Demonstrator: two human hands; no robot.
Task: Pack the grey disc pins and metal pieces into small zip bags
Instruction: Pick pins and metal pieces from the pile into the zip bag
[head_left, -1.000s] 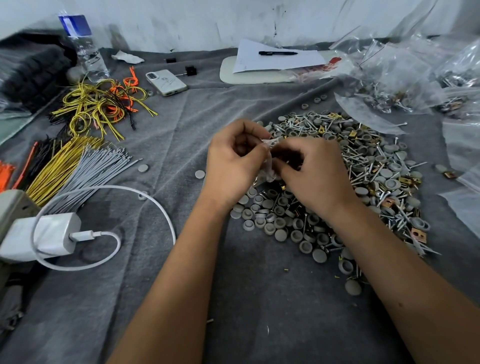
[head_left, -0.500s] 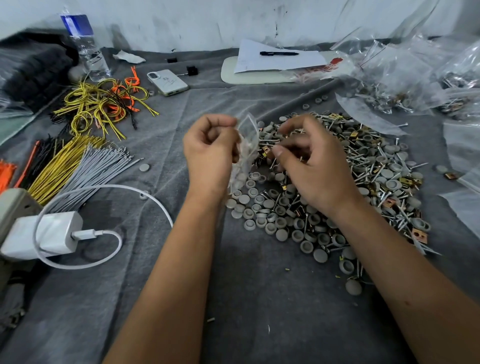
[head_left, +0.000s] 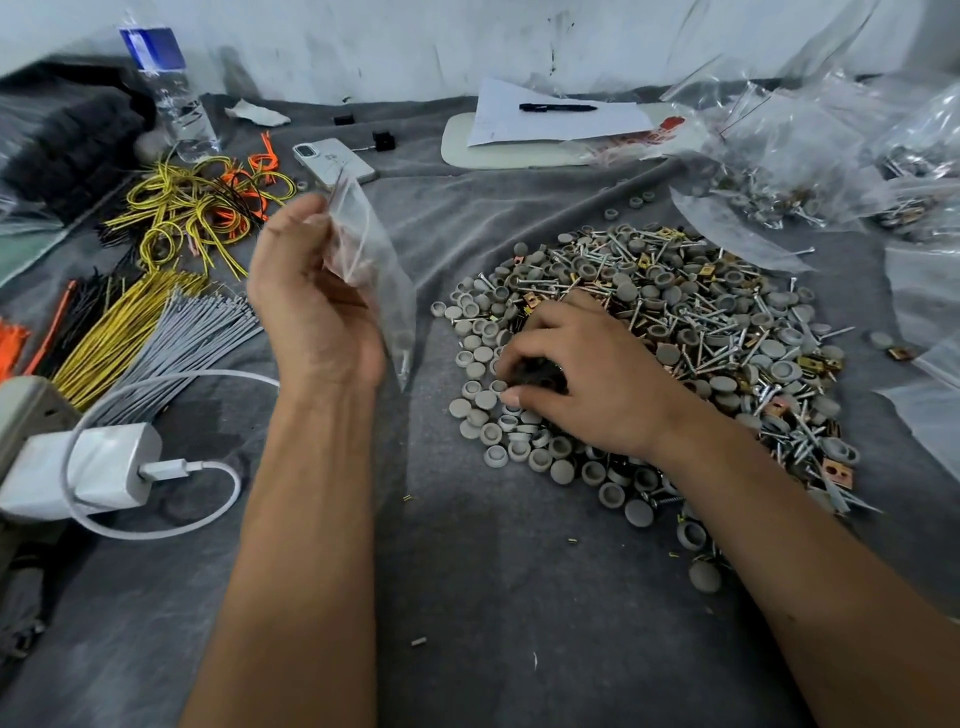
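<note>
A heap of grey disc pins, screws and brass metal pieces (head_left: 691, 322) lies on the grey cloth at centre right. My left hand (head_left: 311, 306) is raised left of the heap and pinches a small clear zip bag (head_left: 374, 260) that hangs from its fingers. My right hand (head_left: 576, 374) is down on the near left part of the heap, fingers curled over the grey discs (head_left: 493, 415); what it holds under the fingers is hidden.
Bundles of yellow, grey and orange cable ties (head_left: 156, 322) lie at left, with a white charger and cable (head_left: 98, 467). A phone (head_left: 332, 161), a water bottle (head_left: 171, 98), paper with a pen (head_left: 556, 119) and filled plastic bags (head_left: 805, 156) sit behind and right.
The hands have parted. My left hand moved left and up with the bag, and my right hand dropped from the bag onto the heap of discs.
</note>
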